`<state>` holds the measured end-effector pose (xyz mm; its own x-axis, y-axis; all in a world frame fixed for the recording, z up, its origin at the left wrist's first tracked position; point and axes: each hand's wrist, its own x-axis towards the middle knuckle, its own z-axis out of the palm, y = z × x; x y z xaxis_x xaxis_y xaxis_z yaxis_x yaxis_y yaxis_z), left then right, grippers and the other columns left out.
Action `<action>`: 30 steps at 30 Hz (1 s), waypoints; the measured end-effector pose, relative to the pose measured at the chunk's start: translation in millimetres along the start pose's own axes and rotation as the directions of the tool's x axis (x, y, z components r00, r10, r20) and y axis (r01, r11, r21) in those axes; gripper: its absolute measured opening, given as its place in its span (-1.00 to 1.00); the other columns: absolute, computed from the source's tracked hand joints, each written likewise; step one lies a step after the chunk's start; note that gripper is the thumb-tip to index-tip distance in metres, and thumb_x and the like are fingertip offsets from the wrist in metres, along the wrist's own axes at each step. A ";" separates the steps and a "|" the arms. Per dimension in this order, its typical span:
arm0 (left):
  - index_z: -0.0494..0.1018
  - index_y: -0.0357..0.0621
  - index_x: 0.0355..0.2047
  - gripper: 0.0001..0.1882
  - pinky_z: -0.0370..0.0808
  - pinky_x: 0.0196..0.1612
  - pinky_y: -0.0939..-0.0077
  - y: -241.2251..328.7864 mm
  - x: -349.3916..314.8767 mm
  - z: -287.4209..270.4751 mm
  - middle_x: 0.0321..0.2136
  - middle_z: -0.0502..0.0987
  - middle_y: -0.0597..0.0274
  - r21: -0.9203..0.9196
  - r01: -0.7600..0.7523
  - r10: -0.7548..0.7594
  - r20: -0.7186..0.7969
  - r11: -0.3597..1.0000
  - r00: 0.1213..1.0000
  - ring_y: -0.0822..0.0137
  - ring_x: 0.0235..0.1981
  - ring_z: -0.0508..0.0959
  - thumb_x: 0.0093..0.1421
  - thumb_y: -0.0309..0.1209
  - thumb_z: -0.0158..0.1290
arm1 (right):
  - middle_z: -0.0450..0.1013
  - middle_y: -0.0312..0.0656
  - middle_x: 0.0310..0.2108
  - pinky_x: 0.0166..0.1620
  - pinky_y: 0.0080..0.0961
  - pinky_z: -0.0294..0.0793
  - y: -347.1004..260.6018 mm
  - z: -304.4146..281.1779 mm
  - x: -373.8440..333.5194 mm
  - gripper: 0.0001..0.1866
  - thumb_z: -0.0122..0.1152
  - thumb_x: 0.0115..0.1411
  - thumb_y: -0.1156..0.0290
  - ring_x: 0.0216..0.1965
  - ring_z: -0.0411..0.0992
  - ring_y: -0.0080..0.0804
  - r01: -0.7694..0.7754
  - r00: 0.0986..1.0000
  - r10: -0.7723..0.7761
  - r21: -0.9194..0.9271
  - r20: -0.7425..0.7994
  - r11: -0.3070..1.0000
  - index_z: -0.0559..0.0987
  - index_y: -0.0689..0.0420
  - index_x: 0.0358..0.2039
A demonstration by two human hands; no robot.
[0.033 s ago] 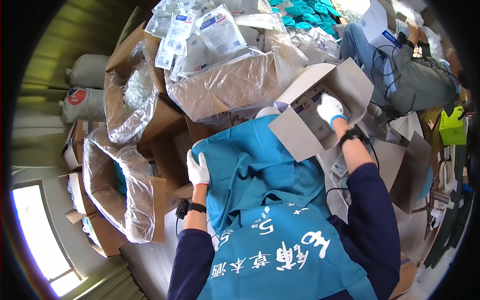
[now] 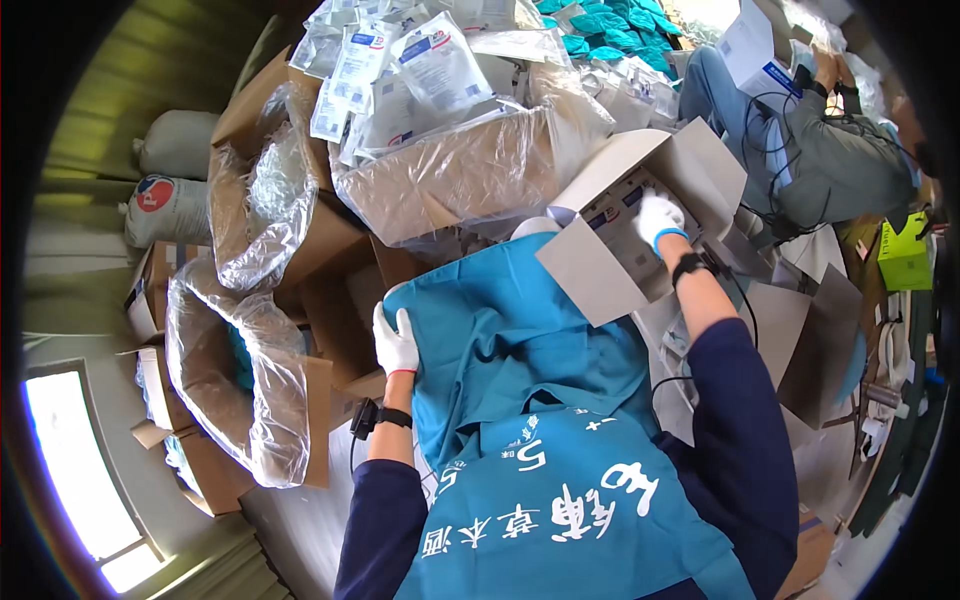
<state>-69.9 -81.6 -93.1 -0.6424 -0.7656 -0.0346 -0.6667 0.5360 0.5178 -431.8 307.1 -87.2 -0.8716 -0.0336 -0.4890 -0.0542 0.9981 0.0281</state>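
Note:
My left hand (image 2: 396, 342), in a white glove, rests open on the teal apron (image 2: 500, 300) spread over my lap, its fingers lying against the cloth and holding nothing. My right hand (image 2: 660, 220), gloved white with a blue cuff, reaches into an open carton (image 2: 590, 268) with a pale flap folded out. Inside are several flat printed packets (image 2: 612, 215). One finger stretches over the packets, and nothing shows gripped; the other fingers are partly hidden.
A plastic-lined box (image 2: 450, 185) heaped with white packets (image 2: 440, 60) stands ahead. Left of it are more lined cartons (image 2: 318, 420). Teal packets (image 2: 620, 35) lie at the back. A person (image 2: 840, 160) sits far right, holding a white box (image 2: 755, 60). A dark cable (image 2: 745, 300) trails from my right wrist.
My right hand has shifted very slightly inside the carton, toward me. My left hand stays where it was on the apron.

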 end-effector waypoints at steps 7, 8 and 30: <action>0.26 -0.18 0.29 -0.39 0.31 0.28 0.20 -3.0 -4.6 -1.1 0.23 0.38 -0.12 0.031 0.029 -0.028 -0.036 0.999 0.999 -0.09 0.23 0.39 0.40 -0.03 -0.08 | -0.05 -0.03 0.45 0.11 0.16 0.45 -5.6 46.2 41.4 -0.11 0.17 0.25 0.00 0.31 0.23 0.09 -0.103 0.995 0.101 -0.204 -0.024 0.974 -0.03 -0.17 0.48; 0.25 -0.18 0.30 -0.39 0.30 0.29 0.19 -1.7 -3.0 -0.6 0.23 0.37 -0.12 0.024 0.033 -0.032 -0.028 0.999 0.999 -0.09 0.24 0.38 0.40 -0.04 -0.07 | -0.02 -0.02 0.44 0.09 0.13 0.48 -1.8 45.3 49.9 -0.14 0.15 0.26 0.01 0.29 0.27 0.11 -0.074 0.997 0.077 -0.224 0.005 0.972 -0.01 -0.16 0.47; 0.46 -0.21 0.13 -0.48 0.38 0.23 0.30 260.6 -52.9 -39.6 0.10 0.49 0.01 -0.737 -0.328 0.562 0.085 0.591 0.823 0.12 0.16 0.48 0.14 -0.44 0.24 | 0.57 -0.08 -0.19 -0.08 -0.41 0.53 -49.3 -54.0 -216.6 -0.63 0.14 0.24 0.54 -0.16 0.57 -0.32 0.554 0.819 -0.336 0.791 -0.464 0.259 0.50 0.25 0.08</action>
<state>-194.7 84.5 77.5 -0.9352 -0.2986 0.1902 0.0953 0.3051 0.9475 -266.6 262.4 64.4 -0.9221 -0.3870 -0.0057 -0.1116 0.2799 -0.9535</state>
